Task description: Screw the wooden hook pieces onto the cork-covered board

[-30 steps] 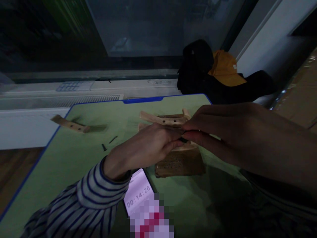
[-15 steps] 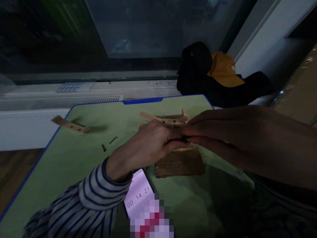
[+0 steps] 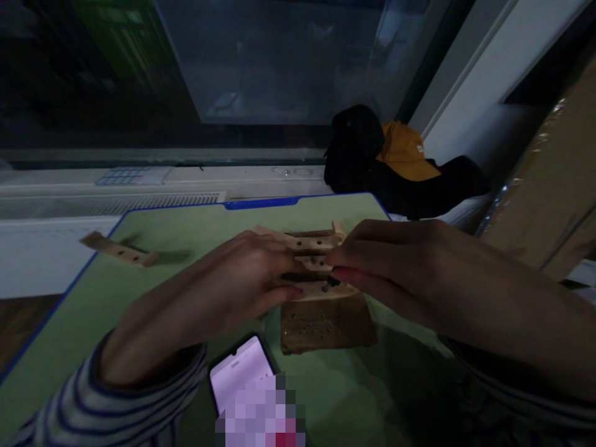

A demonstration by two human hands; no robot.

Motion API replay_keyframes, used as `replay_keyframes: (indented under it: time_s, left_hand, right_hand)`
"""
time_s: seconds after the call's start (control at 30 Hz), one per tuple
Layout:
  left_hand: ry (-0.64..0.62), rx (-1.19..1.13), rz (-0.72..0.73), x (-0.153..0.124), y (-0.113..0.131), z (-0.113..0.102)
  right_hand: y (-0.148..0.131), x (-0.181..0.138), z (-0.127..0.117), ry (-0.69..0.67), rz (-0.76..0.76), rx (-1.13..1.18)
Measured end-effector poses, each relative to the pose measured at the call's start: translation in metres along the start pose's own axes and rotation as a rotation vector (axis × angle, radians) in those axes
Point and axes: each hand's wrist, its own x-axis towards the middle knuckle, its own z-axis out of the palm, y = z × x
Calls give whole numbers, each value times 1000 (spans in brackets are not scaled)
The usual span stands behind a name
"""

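My left hand (image 3: 251,273) has its fingers curled round the left end of a pale curved wooden strip (image 3: 311,290), thumb on its near side. Its fingertips are partly hidden behind the wood. My right hand (image 3: 395,264) has thumb and fingers pressed together over the right part of the wooden pieces; what they pinch is hidden. A small dark bolt-like part (image 3: 331,282) shows just under the right thumb. Behind lies another strip with two holes (image 3: 310,243). In front of the strips is a brown block (image 3: 328,323) with a pitted top.
A loose curved wooden strip with holes (image 3: 123,251) lies at the table's left edge. Nearer me is a phone (image 3: 242,372), partly blurred out. Black items (image 3: 354,149) and a mustard cap (image 3: 407,152) sit on the sill beyond the green table (image 3: 195,230).
My left hand has drawn back to the left, away from the right fingertips, uncovering the middle of the strips and the dark part. The view has shifted slightly.
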Motion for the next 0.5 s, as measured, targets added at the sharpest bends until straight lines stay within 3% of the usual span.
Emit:
replay_keyframes:
  time_s: [0.13, 0.23, 0.3, 0.4, 0.5]
  left_hand:
    - [88, 68, -99, -22, -1, -15]
    - [121, 167, -163, -34, -10, -14]
    - [163, 276, -167, -42, -15, -6]
    - [371, 265, -166, -60, -19, 17]
    - [473, 124, -346, -79, -19, 46]
  right_hand:
    - [-1, -1, -1, -6, -23, 53]
    - [-3, -2, 3, 49, -38, 27]
    - [-4, -5, 7, 81, -25, 1]
    - [-5, -13, 13, 90, 13, 20]
    - [-5, -22, 18, 85, 31, 70]
